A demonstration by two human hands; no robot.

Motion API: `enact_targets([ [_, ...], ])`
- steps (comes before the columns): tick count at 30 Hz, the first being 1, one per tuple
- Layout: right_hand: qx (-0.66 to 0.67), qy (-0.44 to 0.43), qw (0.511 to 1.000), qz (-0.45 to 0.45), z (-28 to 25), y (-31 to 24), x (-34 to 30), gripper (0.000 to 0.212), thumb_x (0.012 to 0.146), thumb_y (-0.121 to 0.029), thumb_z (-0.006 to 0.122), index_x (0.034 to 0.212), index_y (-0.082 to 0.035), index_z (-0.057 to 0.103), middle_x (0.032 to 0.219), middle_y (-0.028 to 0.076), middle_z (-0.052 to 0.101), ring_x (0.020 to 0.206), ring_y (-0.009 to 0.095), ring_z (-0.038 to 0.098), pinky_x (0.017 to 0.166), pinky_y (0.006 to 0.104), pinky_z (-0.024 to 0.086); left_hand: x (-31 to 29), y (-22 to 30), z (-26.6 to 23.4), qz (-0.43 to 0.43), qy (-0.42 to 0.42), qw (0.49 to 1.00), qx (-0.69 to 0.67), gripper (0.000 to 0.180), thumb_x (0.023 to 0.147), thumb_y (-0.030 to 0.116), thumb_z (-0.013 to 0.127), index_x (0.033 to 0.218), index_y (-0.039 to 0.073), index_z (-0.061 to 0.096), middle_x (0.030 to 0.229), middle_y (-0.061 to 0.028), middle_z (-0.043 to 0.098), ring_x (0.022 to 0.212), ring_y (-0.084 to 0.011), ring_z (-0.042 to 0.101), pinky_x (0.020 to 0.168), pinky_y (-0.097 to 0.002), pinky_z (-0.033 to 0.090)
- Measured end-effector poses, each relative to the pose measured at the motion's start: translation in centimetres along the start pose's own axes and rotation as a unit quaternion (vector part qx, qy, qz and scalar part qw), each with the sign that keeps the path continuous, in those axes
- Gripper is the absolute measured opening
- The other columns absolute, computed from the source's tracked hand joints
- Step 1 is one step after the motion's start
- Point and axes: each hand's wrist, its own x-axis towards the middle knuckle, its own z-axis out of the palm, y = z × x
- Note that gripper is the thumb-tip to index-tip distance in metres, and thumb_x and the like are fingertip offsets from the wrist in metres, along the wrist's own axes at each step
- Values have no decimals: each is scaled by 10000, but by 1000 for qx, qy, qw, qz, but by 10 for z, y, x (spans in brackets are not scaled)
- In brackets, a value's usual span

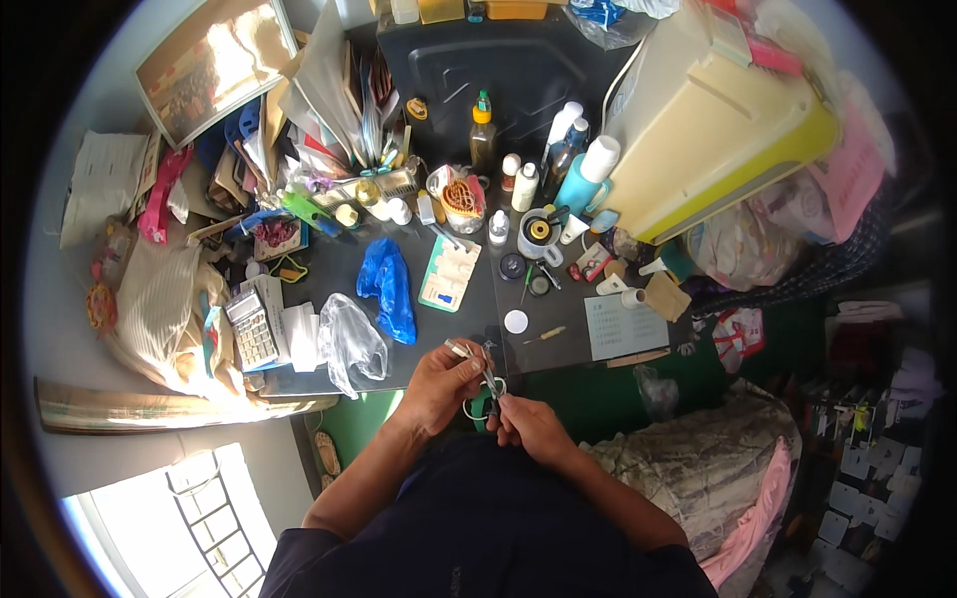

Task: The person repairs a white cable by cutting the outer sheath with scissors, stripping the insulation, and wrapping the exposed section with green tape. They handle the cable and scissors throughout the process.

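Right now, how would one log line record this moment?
left hand: holding small white piece | right hand: holding slim metal tool, kind unclear | desk: blue bag, white disc

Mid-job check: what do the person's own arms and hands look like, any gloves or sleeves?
The left hand and right hand are both ungloved, with bare forearms. Short, dark navy sleeves match the plain-looking dark top. No watch shows on either wrist; any rings are too small to tell.
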Motion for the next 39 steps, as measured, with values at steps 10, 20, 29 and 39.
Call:
enact_targets([
  [10,-1,36,999,16,30,-17,26,441,1113,-364,420,807,-84,568,838,50,659,655,89,564,615,242,445,8,37,-25,-10,-4,1000,-19,69,970,60,700,1034,58,673,1010,-143,730,763,-143,654,714,-263,535],
  [20,-78,96,992,-13,67,-49,43,314,1115,-332,402,1106,-54,548,791,45,638,572,76,509,546,232,427,21,70,-64,-34,-93,995,-23,132,965,27,699,1088,65,668,1053,-162,745,790,-127,711,726,-239,600],
  [29,-158,87,982,-50,82,-50,59,372,1119,-322,362,1023,-59,607,747,18,605,604,70,498,576,238,406,27,87,-81,-8,-112,994,-12,105,959,11,693,1056,48,673,1054,-180,742,787,-148,721,713,-258,605],
  [39,-183,90,974,-97,95,-54,78,369,1124,-306,377,985,-38,590,755,29,568,702,104,545,672,278,445,33,105,-91,27,-130,991,5,104,963,15,685,1057,52,663,1029,-171,748,783,-136,714,714,-259,597],
])
